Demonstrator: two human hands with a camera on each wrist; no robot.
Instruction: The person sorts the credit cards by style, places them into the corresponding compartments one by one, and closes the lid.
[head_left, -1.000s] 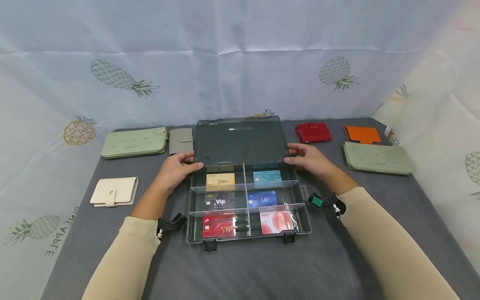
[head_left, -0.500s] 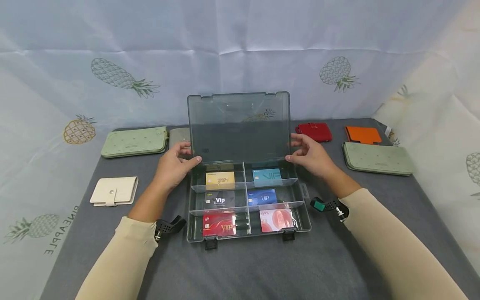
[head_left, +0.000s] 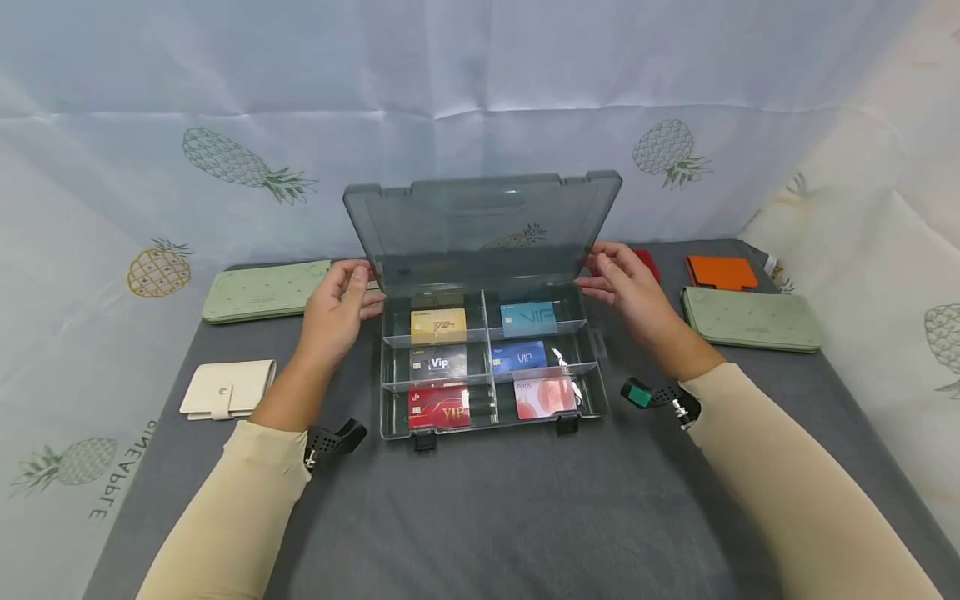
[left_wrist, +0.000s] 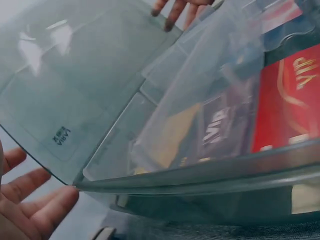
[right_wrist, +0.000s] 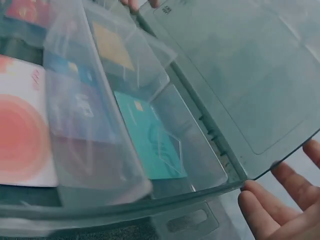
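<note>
A smoky clear plastic organizer box (head_left: 491, 400) stands with its lid (head_left: 480, 225) raised at the back. Its compartments hold a yellow card (head_left: 438, 325), a teal card (head_left: 528, 318), a dark grey card (head_left: 438, 363), a blue card (head_left: 519, 357), a red card (head_left: 438, 408) and a pink-and-white card (head_left: 544, 397). My left hand (head_left: 335, 312) touches the left rear corner by the hinge, fingers extended. At the right rear corner, my right hand (head_left: 633, 296) does likewise; in the right wrist view its fingertips (right_wrist: 252, 192) meet the lid's edge.
Light green wallets (head_left: 262, 292) (head_left: 752, 319) lie on both sides. A cream wallet (head_left: 228, 389) is at left, an orange card holder (head_left: 722, 272) at right. A red wallet (head_left: 649, 263) is partly behind my right hand. A pineapple-print curtain (head_left: 480, 75) hangs behind the grey-covered table (head_left: 495, 517).
The lid has swung up from leaning back to more upright. The box has shifted away from me, and both hands have moved back with it.
</note>
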